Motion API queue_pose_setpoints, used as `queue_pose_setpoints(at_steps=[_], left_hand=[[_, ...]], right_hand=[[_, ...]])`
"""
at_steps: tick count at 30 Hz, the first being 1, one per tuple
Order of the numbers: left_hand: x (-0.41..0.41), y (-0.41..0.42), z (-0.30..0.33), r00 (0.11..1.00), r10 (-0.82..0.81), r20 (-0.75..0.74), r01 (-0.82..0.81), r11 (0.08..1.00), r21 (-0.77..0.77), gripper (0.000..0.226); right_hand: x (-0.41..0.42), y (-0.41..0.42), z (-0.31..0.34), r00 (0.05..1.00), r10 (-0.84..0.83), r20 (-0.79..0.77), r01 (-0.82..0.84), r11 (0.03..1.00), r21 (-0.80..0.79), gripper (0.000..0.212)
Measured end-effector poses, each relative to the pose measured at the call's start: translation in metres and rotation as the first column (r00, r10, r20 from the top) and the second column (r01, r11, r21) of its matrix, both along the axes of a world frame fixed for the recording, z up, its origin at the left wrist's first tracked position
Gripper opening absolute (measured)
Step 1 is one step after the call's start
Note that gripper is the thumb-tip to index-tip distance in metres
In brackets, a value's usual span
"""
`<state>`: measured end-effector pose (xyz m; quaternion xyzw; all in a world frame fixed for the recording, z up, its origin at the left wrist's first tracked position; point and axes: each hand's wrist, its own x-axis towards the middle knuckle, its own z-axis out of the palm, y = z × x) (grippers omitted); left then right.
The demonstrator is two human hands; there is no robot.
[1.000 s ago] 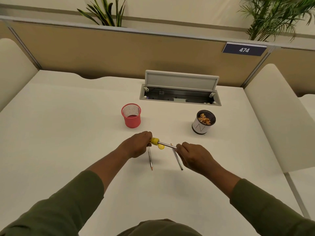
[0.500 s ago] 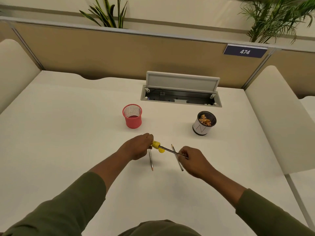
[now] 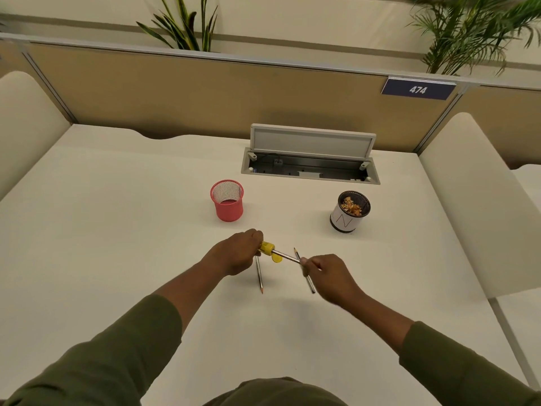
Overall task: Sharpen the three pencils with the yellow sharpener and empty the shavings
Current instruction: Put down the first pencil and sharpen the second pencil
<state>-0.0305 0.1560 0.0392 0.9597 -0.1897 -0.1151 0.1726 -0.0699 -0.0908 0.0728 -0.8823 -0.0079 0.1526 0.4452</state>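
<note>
Pink mesh marks the far left of my things: a small wire cup (image 3: pixel 227 200) standing upright on the white table (image 3: pixel 102 230), well apart from my hands. Nearer me, my left hand (image 3: pixel 234 253) is curled round the yellow sharpener (image 3: pixel 267 248), holding it just above the table with its small yellow lid (image 3: pixel 276 257) hanging open beneath. Under that hand a spare pencil (image 3: pixel 259 276) lies flat on the table, its tip pointing toward me. A second pencil (image 3: pixel 285 256) runs from the mouth of the sharpener rightward and a little toward me, into my right hand (image 3: pixel 329 275), whose fingers pinch its free end. Beneath that hand the third pencil (image 3: pixel 304 271) lies on the table, its dark tip pointing away from me, its shaft partly hidden by my fingers. Farther right and beyond stands a white-sided pot (image 3: pixel 348 213) with a dark rim, with a heap of tan shavings (image 3: pixel 351 206) inside. Behind both cups, an open cable hatch (image 3: pixel 310 153) is sunk into the table, its grey flap raised.
</note>
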Motion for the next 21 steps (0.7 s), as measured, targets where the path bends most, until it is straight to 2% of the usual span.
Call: queue_pose_setpoints(at_steps=[1, 2, 3, 4, 6, 8, 9, 10, 12, 13, 14, 15, 17, 19, 20, 21], left_hand=[[0.001, 0.000, 0.001, 1.000, -0.007, 0.017, 0.007, 1.000, 0.004, 0.012], [0.001, -0.001, 0.001, 0.999, -0.017, 0.029, 0.017, 1.000, 0.010, 0.014], [0.002, -0.001, 0.002, 0.999, -0.024, 0.037, 0.024, 1.000, 0.014, 0.015], [0.003, -0.001, 0.003, 0.999, -0.026, 0.041, 0.026, 1.000, 0.015, 0.016], [0.004, -0.001, 0.003, 0.999, -0.024, 0.039, 0.023, 1.000, 0.016, 0.013], [0.006, 0.000, 0.002, 0.999, -0.025, 0.024, 0.025, 1.000, 0.014, 0.009], [0.007, 0.001, 0.003, 1.000, -0.025, 0.011, 0.024, 1.000, 0.009, 0.008], [0.007, 0.002, 0.003, 1.000, -0.024, -0.003, 0.024, 1.000, 0.004, 0.007], [0.008, 0.003, 0.004, 0.999, -0.031, -0.027, 0.030, 1.000, -0.008, 0.007], [0.008, 0.002, 0.005, 0.999, -0.036, -0.038, 0.035, 0.999, -0.015, 0.007], [0.008, 0.001, 0.006, 0.998, -0.039, -0.048, 0.038, 0.999, -0.023, 0.007], [0.008, 0.000, 0.006, 0.998, -0.038, -0.053, 0.036, 0.999, -0.031, 0.007], [0.007, -0.003, 0.007, 0.999, -0.027, -0.040, 0.026, 0.999, -0.037, 0.008], [0.005, -0.005, 0.006, 1.000, -0.013, -0.013, 0.012, 0.999, -0.039, 0.010], [0.004, -0.006, 0.007, 1.000, -0.001, 0.001, 0.001, 0.999, -0.049, 0.013], [0.003, -0.006, 0.006, 1.000, 0.011, 0.014, -0.010, 0.998, -0.064, 0.014]], right_hand=[[0.001, 0.002, 0.002, 0.925, -0.138, -0.354, 0.224, 0.951, 0.214, 0.033], [0.003, 0.002, 0.003, 0.782, -0.150, -0.605, 0.406, 0.859, 0.312, 0.033], [0.004, 0.001, 0.005, 0.715, -0.128, -0.687, 0.460, 0.826, 0.325, 0.032], [0.005, 0.000, 0.007, 0.712, -0.108, -0.693, 0.447, 0.832, 0.329, 0.033], [0.006, 0.000, 0.008, 0.826, -0.109, -0.553, 0.315, 0.903, 0.293, 0.034], [0.003, -0.001, 0.013, 0.982, -0.022, -0.190, 0.037, 0.997, 0.072, 0.026], [0.002, -0.004, 0.013, 0.995, 0.096, 0.032, -0.092, 0.990, -0.105, 0.019], [0.002, -0.007, 0.011, 0.943, 0.252, 0.219, -0.189, 0.944, -0.269, 0.015], [0.002, -0.015, 0.009, 0.700, 0.544, 0.463, -0.253, 0.794, -0.552, 0.017], [0.004, -0.019, 0.007, 0.575, 0.644, 0.505, -0.238, 0.723, -0.649, 0.020], [0.005, -0.022, 0.007, 0.501, 0.691, 0.521, -0.207, 0.680, -0.704, 0.021], [0.006, -0.023, 0.007, 0.476, 0.705, 0.526, -0.166, 0.660, -0.733, 0.022], [0.005, -0.024, 0.006, 0.487, 0.679, 0.550, -0.117, 0.674, -0.729, 0.022], [0.002, -0.021, 0.003, 0.533, 0.626, 0.570, -0.151, 0.733, -0.664, 0.016], [0.001, -0.016, 0.003, 0.586, 0.585, 0.561, -0.188, 0.771, -0.608, 0.017], [-0.001, -0.010, 0.002, 0.689, 0.491, 0.534, -0.196, 0.835, -0.514, 0.020]])
